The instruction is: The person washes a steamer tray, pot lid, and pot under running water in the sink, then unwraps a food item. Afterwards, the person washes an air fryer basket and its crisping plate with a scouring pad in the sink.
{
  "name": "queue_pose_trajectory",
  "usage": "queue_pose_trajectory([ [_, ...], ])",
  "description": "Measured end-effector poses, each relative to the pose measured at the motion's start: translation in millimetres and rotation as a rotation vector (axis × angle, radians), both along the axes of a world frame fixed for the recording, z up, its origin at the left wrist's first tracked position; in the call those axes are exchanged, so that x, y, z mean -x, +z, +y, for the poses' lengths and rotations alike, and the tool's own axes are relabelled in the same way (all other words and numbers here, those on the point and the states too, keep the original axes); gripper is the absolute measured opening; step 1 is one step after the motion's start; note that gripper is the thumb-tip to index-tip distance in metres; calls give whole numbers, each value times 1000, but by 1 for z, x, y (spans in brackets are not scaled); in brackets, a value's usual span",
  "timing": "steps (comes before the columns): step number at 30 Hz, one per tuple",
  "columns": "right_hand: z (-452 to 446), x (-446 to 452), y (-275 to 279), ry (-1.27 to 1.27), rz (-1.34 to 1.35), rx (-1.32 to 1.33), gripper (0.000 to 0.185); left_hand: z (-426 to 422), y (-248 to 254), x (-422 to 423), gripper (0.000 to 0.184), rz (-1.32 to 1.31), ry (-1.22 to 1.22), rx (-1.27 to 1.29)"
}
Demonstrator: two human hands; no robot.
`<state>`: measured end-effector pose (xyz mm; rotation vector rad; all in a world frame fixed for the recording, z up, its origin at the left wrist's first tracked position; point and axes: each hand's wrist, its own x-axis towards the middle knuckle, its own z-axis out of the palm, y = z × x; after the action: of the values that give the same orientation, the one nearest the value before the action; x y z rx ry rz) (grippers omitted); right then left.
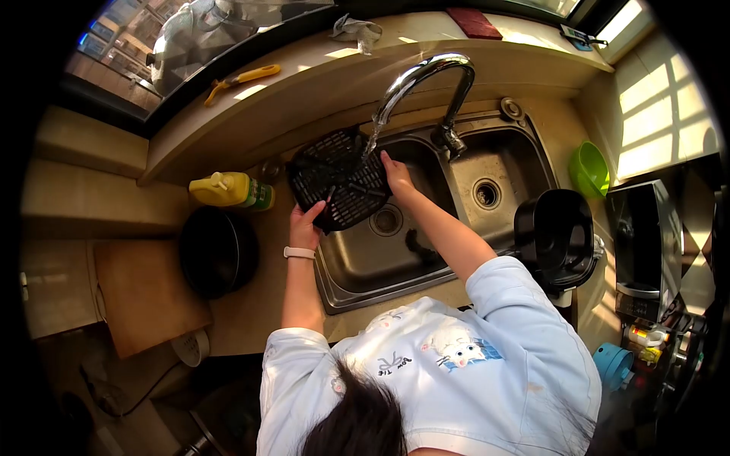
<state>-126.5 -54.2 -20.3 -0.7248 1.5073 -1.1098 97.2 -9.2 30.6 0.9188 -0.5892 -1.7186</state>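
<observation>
A black slotted tray (pixel 353 199) is held tilted over the left basin of the steel sink (pixel 357 277). Water from the curved chrome faucet (pixel 430 64) runs onto its upper right part. My left hand (pixel 306 226) grips the tray's lower left edge, thumb on top. At the tray's right edge, my right hand (pixel 397 173) has its fingers closed on the rim. Some fingers of both hands are hidden beneath the tray.
Left of the sink are a yellow bottle (pixel 228 190) and a black pan (pixel 218 251). A black basket (pixel 555 237) stands at the right basin's edge, near a green bowl (pixel 589 169). A yellow-handled tool (pixel 247 77) lies on the sill.
</observation>
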Motion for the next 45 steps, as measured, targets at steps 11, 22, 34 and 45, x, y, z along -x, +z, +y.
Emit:
queue_pose_trajectory([
  [11, 31, 52, 21, -63, -1044, -366, 29, 32, -2, 38, 36, -1247, -432, 1228],
  [22, 68, 57, 25, -48, -652, -48, 15, 18, -30, 26, 31, -832, -103, 163],
  [34, 88, 58, 26, -217, -706, 58, 37, -19, -14, 70, 49, -1472, 49, 358],
  [45, 90, 63, 37, -333, -662, 281, 26, -63, 11, 91, 53, -1132, -466, 225],
])
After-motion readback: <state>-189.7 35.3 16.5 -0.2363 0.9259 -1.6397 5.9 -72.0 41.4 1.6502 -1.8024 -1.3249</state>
